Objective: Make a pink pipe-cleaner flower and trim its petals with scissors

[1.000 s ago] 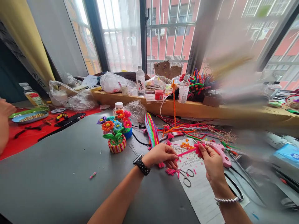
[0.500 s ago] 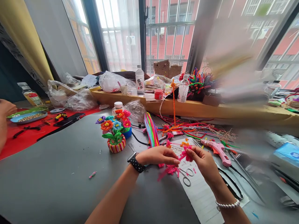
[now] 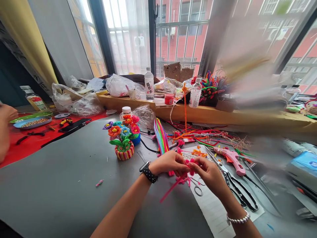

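Observation:
A pink fuzzy stem [image 3: 170, 191] slants down and left from under my left hand [image 3: 170, 164], whose fingers are pinched on it. My right hand [image 3: 210, 172] pinches a pink fuzzy flower piece [image 3: 192, 162] at the stem's upper end, and the fingertips of both hands nearly meet there. Beneath them lie small scissors [image 3: 198, 190] and more pink bits, on the edge of a white paper sheet [image 3: 208, 208]. Left of my hands stands a striped pot [image 3: 124, 152] with colourful fuzzy flowers [image 3: 114, 131].
Large scissors [image 3: 241, 191] and a pink glue gun [image 3: 231, 158] lie at the right. Bundled coloured stems [image 3: 161, 137] lie behind my hands. Bottles [image 3: 149, 85] line the wooden ledge [image 3: 138, 103]. Another person's hand [image 3: 8, 113] is at the far left, by a blue tray [image 3: 32, 122].
Both hands have drawn closer together around the pink piece. The pink stem, blurred before, now extends longer toward the lower left. The large scissors show more fully.

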The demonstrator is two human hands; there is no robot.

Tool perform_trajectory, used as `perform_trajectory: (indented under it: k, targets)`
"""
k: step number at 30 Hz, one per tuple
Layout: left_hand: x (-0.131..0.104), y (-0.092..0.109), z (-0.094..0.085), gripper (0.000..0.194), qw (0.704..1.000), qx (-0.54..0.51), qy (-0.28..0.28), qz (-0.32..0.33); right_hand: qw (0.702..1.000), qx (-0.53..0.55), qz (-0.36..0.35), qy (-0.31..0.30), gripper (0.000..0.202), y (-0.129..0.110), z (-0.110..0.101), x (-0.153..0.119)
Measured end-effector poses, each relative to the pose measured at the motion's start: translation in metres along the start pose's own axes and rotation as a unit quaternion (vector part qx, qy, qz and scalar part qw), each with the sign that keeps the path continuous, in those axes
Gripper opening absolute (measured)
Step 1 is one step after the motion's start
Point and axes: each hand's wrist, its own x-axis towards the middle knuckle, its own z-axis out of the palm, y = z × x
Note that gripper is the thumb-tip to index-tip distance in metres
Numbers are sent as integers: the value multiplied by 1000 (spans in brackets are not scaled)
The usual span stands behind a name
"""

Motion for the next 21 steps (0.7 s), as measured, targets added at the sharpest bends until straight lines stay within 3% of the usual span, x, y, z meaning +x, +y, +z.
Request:
perform_trajectory:
  k: [4,6,8,9,10,12,13,15,21]
  targets:
    - [1,1,0,35,1000,-10,-8,4,999,-7,-18,-46,34,1,-2,0]
    - [0,2,-3,36,1000,-15,-25,1,999,-9,-18,-39,35,0,-3,0]
    - [0,1,-10,40,1000,1,2,-7,999,1,-10,-32,35,1,-3,1]
    - [0,-1,-15,42,998,27,51,-9,999,9,-3,-32,34,1,-3,1]
    - [0,-3,-20,47,985,80,151,-18,999,17,3,-35,33,1,-3,1]
    - [1,-10,-31,52,900,231,364,-55,999,25,14,-45,34,2,-1,1]
    - [2,-15,-35,52,854,292,422,-87,998,24,18,-49,34,3,-1,1]
    - [6,-24,-41,52,827,331,433,-142,998,18,23,-53,36,3,2,1]
    - [20,-43,-43,37,878,205,404,-154,998,13,23,-62,38,6,4,1]
